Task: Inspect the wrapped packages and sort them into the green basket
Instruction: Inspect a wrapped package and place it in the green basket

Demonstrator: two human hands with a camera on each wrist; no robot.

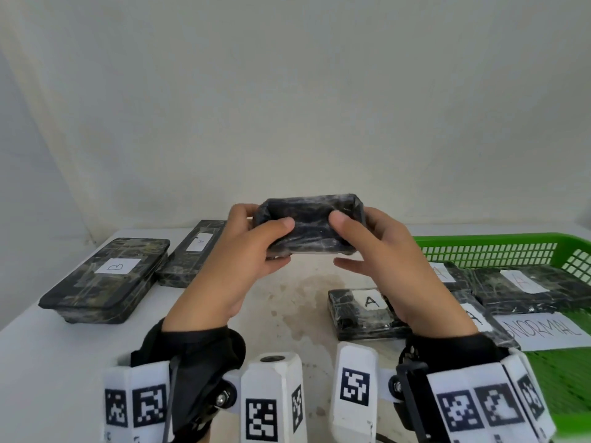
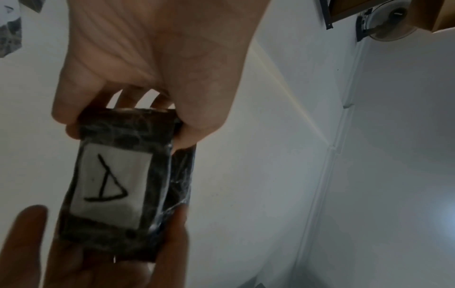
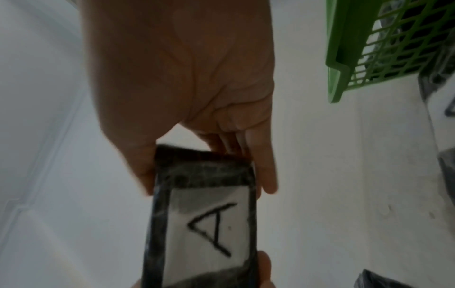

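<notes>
- The left hand [image 1: 238, 251] and the right hand [image 1: 380, 251] hold one wrapped package [image 1: 311, 227] between them in the centre of the head view, lifted above the table [image 1: 287, 298].
- Each hand grasps one short end of it: the thumb lies on the near face and the fingers curl behind it.
- In the wrist views the far face of this package carries a white label [image 2: 112, 187] with a hand-written "A".
- On the table at the left lie two packages: one marked "B" [image 1: 105, 279] and, behind it, one marked "A" [image 1: 192, 254].
- At the right one package marked "A" [image 1: 361, 311] lies on the table, beside the green basket [image 1: 479, 247].
- Inside the basket I count at least three packages; the hand covers part of them.
- A paper [image 1: 540, 330] in the basket reads "NORMAL".
- The table is white with brownish stains in the middle; behind it stands a plain pale wall [image 1: 287, 91].
</notes>
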